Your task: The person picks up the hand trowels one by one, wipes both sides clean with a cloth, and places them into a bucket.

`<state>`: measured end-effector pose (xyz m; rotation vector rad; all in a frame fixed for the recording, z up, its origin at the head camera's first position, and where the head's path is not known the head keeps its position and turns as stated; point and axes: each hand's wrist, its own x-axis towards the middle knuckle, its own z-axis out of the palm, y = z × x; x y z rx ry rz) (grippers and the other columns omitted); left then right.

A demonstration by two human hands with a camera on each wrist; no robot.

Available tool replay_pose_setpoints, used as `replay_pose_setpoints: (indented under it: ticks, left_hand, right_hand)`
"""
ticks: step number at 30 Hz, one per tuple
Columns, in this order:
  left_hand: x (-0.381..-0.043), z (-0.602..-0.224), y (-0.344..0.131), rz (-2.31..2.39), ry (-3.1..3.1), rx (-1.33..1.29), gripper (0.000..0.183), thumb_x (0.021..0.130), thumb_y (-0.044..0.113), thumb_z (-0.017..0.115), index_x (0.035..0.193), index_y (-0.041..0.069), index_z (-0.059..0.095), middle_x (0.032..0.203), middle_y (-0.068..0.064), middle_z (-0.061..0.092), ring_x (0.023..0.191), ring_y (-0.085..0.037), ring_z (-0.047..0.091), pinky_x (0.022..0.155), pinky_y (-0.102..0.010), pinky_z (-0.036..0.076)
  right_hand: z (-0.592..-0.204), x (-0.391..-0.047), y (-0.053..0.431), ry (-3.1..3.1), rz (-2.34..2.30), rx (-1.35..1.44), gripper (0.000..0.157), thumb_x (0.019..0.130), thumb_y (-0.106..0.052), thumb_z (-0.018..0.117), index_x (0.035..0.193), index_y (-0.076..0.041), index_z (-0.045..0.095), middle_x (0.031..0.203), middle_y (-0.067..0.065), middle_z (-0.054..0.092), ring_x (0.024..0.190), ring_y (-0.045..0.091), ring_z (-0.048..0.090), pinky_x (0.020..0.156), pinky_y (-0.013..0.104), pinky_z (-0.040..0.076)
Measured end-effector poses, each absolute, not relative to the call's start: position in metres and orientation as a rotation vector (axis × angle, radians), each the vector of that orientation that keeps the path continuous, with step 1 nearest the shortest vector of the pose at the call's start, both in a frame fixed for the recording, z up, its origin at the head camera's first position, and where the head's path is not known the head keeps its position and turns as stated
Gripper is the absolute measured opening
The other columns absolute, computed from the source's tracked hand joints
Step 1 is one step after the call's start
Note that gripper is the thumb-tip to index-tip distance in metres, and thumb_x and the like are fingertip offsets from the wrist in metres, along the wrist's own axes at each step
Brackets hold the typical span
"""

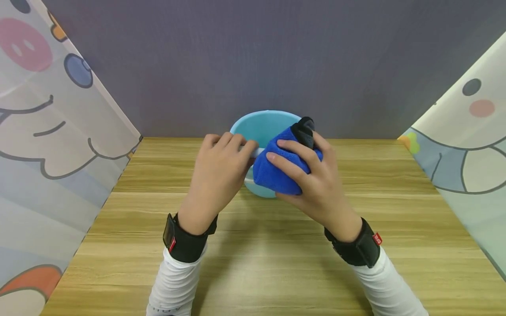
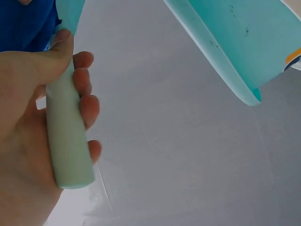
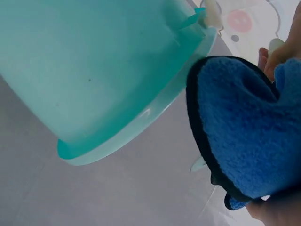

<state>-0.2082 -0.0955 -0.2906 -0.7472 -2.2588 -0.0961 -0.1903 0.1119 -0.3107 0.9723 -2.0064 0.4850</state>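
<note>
My left hand [image 1: 221, 171] grips the pale green round handle [image 2: 69, 136] of a tool, its thumb laid along the handle. Beyond the thumb a light teal part [image 2: 70, 13] of the tool shows; the rest is hidden by a blue cloth [image 1: 276, 171], so its kind cannot be told. The plush cloth has a black edge and is bunched up in my right hand [image 1: 320, 180], whose fingers curl over it around the tool's far end. Both hands are raised in front of a light blue bucket [image 1: 253, 125].
The bucket stands on a wood-grain table [image 1: 261, 263] near the grey back wall [image 1: 253, 57]. A white bucket handle [image 1: 248, 180] hangs across its front. Cartoon-printed panels [image 1: 59, 145] flank the table on the left and right.
</note>
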Motion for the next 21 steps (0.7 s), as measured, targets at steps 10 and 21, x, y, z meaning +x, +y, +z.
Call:
replay_pose_setpoints:
  ticks: [10, 21]
  left_hand:
    - [-0.2069, -0.2878, -0.0954, -0.012, -2.199, -0.735, 0.019, 0.086, 0.025, 0.071, 0.101, 0.012, 0.072, 0.088, -0.007, 0.076, 0.082, -0.025, 0.066, 0.079, -0.045, 0.053]
    - [-0.2055, -0.2861, -0.0956, -0.022, -2.180, -0.739, 0.020, 0.088, 0.025, 0.070, 0.102, 0.012, 0.072, 0.088, -0.007, 0.077, 0.081, -0.025, 0.066, 0.078, -0.045, 0.053]
  right_hand:
    - [-0.3126, -0.1949, 0.1125, -2.049, 0.479, 0.972, 0.070, 0.060, -0.027, 0.087, 0.123, -0.016, 0.058, 0.127, 0.022, 0.058, 0.127, 0.052, 0.035, 0.100, 0.071, 0.034]
    - [-0.3133, -0.1960, 0.1132, -2.042, 0.493, 0.964, 0.072, 0.060, -0.025, 0.088, 0.124, -0.016, 0.055, 0.128, 0.021, 0.054, 0.128, 0.052, 0.036, 0.099, 0.071, 0.036]
